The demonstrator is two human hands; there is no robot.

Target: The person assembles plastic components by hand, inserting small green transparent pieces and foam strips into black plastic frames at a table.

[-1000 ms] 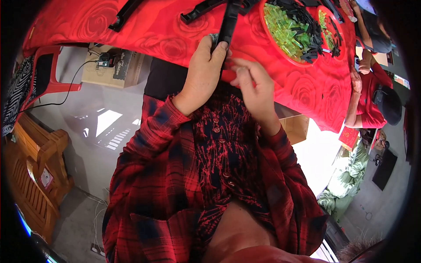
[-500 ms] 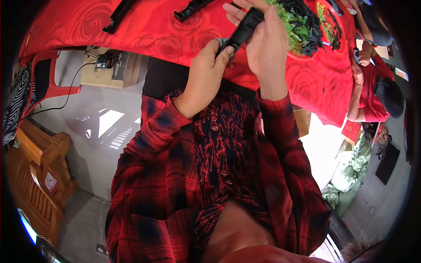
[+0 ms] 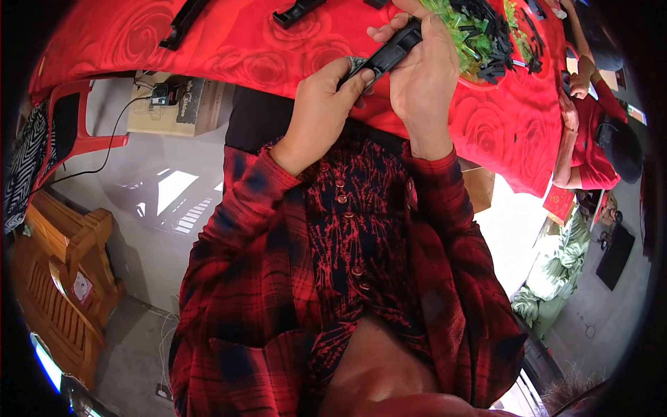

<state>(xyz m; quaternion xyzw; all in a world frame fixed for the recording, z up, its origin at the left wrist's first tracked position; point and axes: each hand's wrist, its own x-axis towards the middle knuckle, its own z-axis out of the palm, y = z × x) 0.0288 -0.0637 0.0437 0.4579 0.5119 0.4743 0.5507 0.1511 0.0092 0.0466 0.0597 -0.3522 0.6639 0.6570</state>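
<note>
A long, narrow black plastic part (image 3: 394,50) with a hollow channel is held slanting over the table edge. My left hand (image 3: 321,110) is closed on its lower end, the thumb lying on top. My right hand (image 3: 425,83) grips the upper end, with fingers curled behind it and the thumb along its side. A small grey speckled bit (image 3: 356,64) shows beside the left fingers; what it is I cannot tell. Just beyond my right hand lies a heap of small green and black plastic pieces (image 3: 479,42).
Similar long black parts (image 3: 182,26) lie on the red rose-patterned tablecloth (image 3: 243,55). At the right, another person's hands and arms (image 3: 571,115) are by the table. A red chair (image 3: 87,132), a cardboard box (image 3: 187,115) and a wooden seat (image 3: 76,278) stand at the left.
My right fingers, stretched out before, have curled round the upper end of the black part. That end has tilted slightly lower and to the right.
</note>
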